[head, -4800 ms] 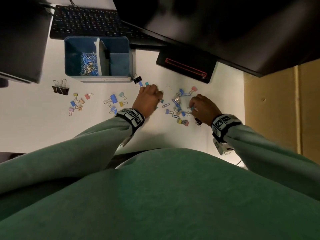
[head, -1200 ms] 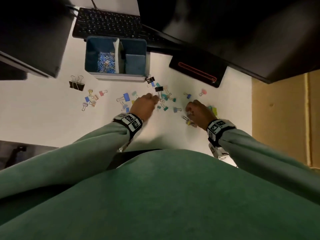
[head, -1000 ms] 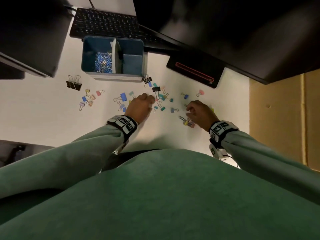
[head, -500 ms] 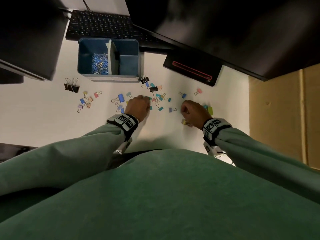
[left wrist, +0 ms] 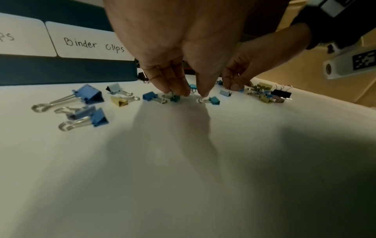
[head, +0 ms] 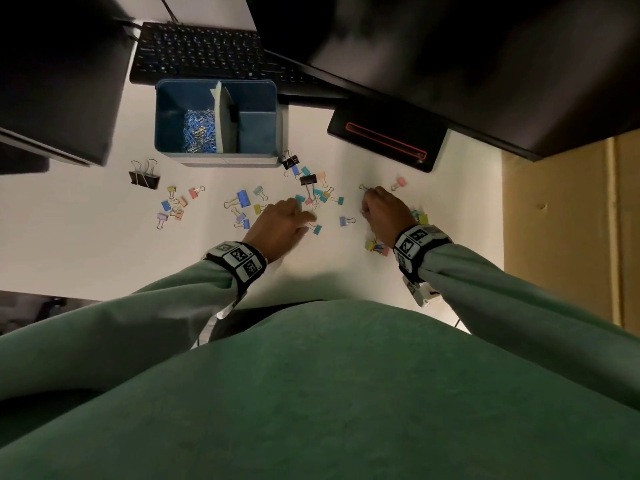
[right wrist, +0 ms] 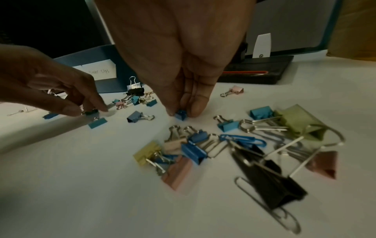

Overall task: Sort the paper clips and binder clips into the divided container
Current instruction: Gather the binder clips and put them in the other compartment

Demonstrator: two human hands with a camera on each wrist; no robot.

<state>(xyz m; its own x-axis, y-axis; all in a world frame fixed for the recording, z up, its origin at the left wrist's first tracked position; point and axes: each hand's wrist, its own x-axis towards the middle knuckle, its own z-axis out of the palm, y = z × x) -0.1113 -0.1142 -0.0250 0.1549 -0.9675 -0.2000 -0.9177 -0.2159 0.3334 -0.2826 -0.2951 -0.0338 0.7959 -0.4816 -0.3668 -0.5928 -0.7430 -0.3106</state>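
The blue divided container [head: 216,161] stands at the back; its left compartment holds blue paper clips [head: 199,131], and a label reads "Binder Clips" [left wrist: 93,45]. Coloured binder clips [head: 320,195] lie scattered on the white table in front of it. My left hand [head: 301,209] reaches down among them, and its thumb and fingertips [left wrist: 177,91] pinch a small teal binder clip [right wrist: 91,111]. My right hand [head: 367,202] is to the right, pinching a small blue binder clip [right wrist: 181,115] on the table between its thumb and fingers [right wrist: 195,107].
A heap of binder clips with a blue paper clip [right wrist: 244,140] lies under my right wrist. More clips [head: 173,206] and a big black binder clip [head: 143,176] lie left. A keyboard [head: 207,53], a black stand [head: 384,140] and cardboard [head: 571,220] border the table.
My right hand has reached forward onto the small blue binder clip. My left hand has stretched its fingers right into the middle cluster. The loose paper clips once between my hands are gone.
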